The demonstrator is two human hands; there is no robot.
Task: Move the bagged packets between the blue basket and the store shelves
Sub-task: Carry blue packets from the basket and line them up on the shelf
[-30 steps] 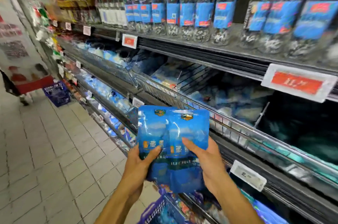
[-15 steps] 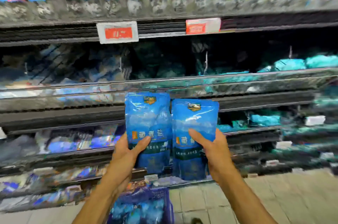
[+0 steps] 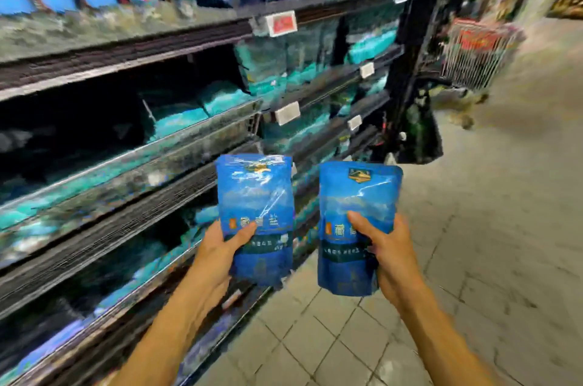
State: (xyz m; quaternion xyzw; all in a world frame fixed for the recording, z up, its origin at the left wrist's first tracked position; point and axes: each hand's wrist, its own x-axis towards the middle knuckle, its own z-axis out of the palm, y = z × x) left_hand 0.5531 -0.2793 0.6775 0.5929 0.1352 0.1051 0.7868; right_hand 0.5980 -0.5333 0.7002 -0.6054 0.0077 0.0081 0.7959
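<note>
The left hand holds one blue packet upright in its grip, thumb on the front. The right hand grasps a second blue packet the same way. Both packets are in the air, apart, beside the store shelves, above the tiled floor

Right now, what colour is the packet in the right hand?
Blue, with a darker band low down, on the packet that the right hand grips; head view.
</note>
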